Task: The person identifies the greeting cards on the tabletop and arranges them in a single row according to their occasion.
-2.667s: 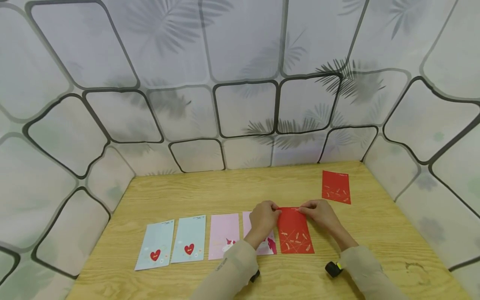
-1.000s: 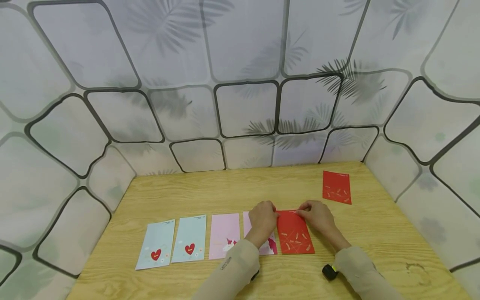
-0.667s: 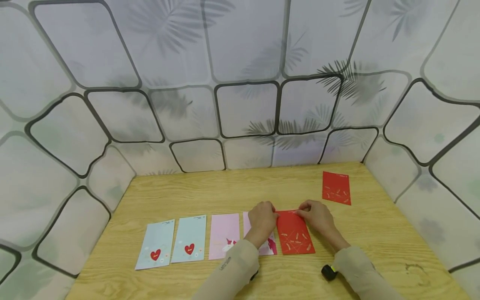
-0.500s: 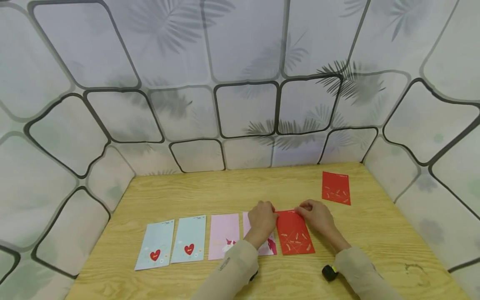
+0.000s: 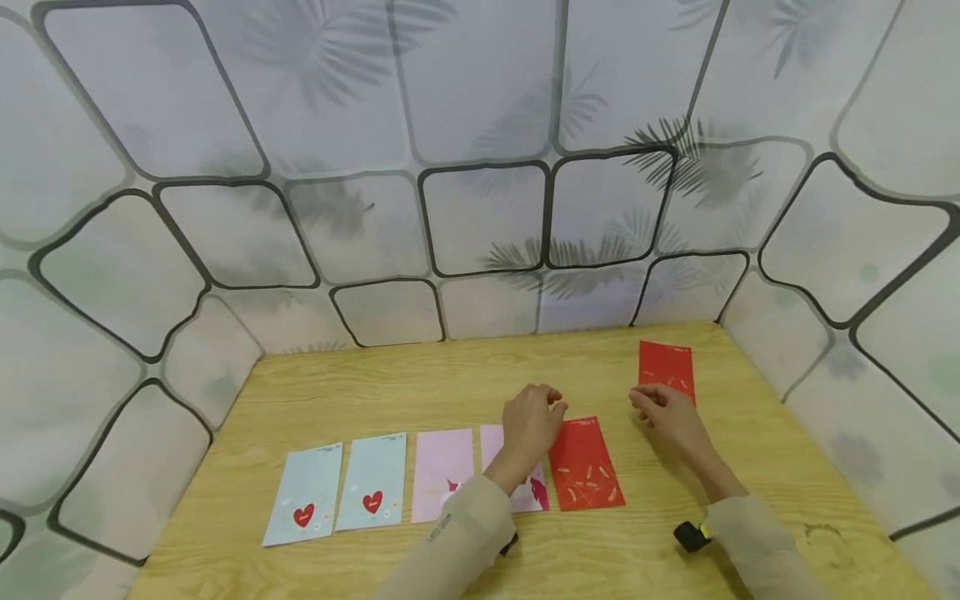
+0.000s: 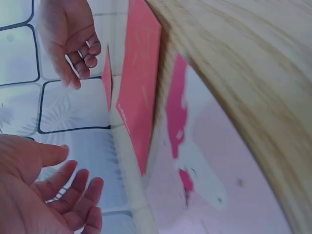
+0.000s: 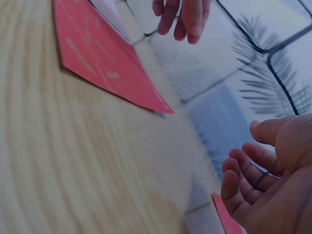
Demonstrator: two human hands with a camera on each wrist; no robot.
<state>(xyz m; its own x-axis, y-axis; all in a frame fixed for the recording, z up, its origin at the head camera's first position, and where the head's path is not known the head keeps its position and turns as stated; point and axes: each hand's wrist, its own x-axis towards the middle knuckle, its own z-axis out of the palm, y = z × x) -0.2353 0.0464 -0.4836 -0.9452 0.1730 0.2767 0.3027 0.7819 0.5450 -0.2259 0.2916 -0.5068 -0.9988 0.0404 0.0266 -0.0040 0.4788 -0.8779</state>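
A red card (image 5: 586,464) with pale feather-like prints lies flat at the right end of a row. Just above its top left corner hovers my left hand (image 5: 534,421), fingers loosely bent and holding nothing. My right hand (image 5: 672,423), also bare and loosely curled, is in the air to the right, between this card and a second red card (image 5: 667,364) farther back. In the head view it covers that card's lower part. The left wrist view shows both hands apart from the cards, with gaps between thumb (image 6: 52,155) and fingers.
Left of the red card lie two pink unicorn cards (image 5: 442,467), one partly hidden by my left arm, and two light blue heart cards (image 5: 303,492). All rest on a wooden table (image 5: 420,383). Patterned cloth walls (image 5: 480,225) enclose its back and sides.
Both hands have let go of the near red card's top edge. The right hand has moved right and back toward the far red card; the left has lifted slightly. The near card stays in place.
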